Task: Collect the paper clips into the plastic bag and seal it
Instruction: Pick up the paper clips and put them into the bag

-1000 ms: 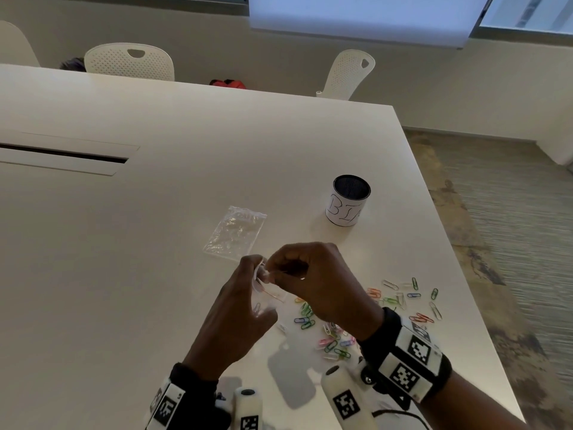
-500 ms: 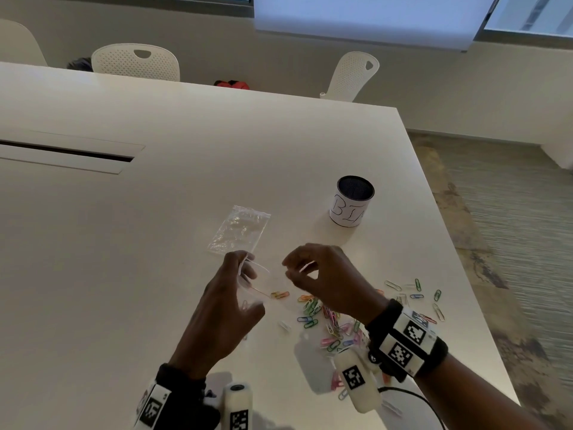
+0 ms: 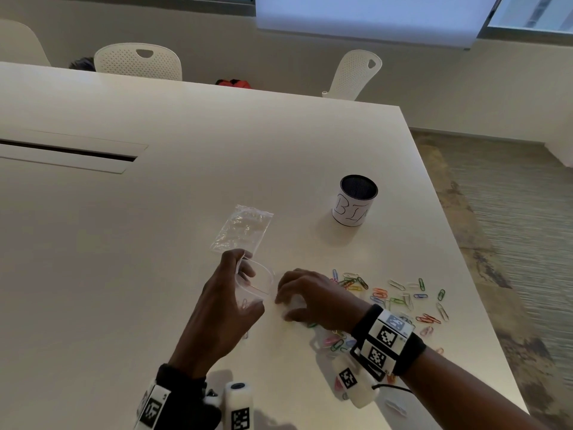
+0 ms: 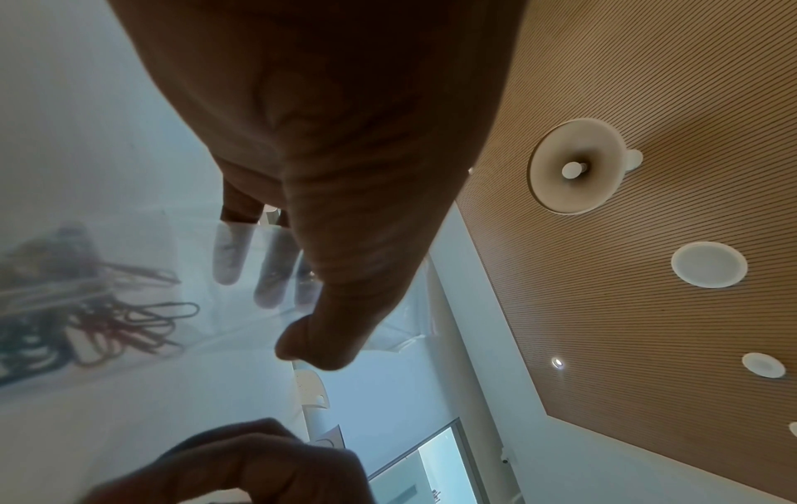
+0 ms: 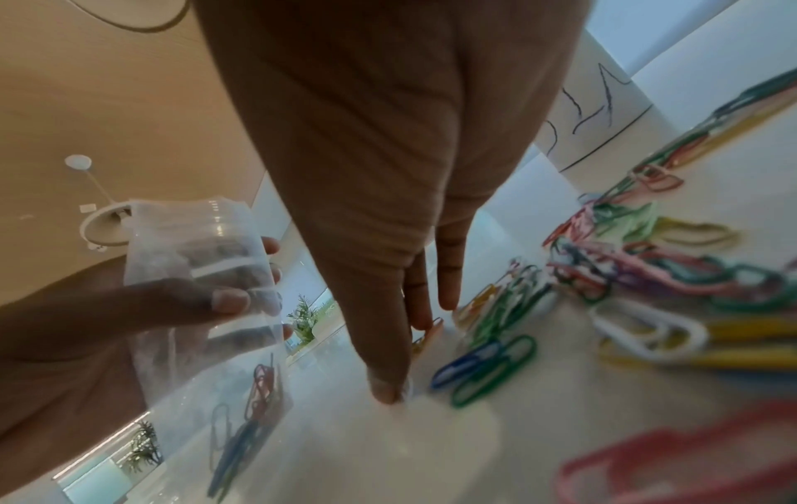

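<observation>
My left hand (image 3: pixel 240 274) holds a clear plastic bag (image 3: pixel 257 285) upright just above the table, thumb on one wall and fingers (image 4: pixel 228 259) behind the other, its mouth gaping. A few paper clips (image 5: pixel 254 392) lie in its bottom. My right hand (image 3: pixel 286 301) is down on the table beside the bag, fingers spread. The thumb tip (image 5: pixel 388 392) presses the tabletop and a fingertip touches an orange clip (image 5: pixel 429 332). Many coloured paper clips (image 3: pixel 400 296) lie scattered to the right of that hand and under its wrist.
A second, empty clear bag (image 3: pixel 242 231) lies flat beyond my left hand. A white cup with a dark inside, marked "BIN" (image 3: pixel 356 201), stands farther right. The table's right edge (image 3: pixel 465 243) runs close past the clips. White chairs (image 3: pixel 139 60) stand at the far side.
My right hand has left the bag's mouth and dropped to the table by the loose clips. My left hand still holds the bag, whose mouth now stands wider.
</observation>
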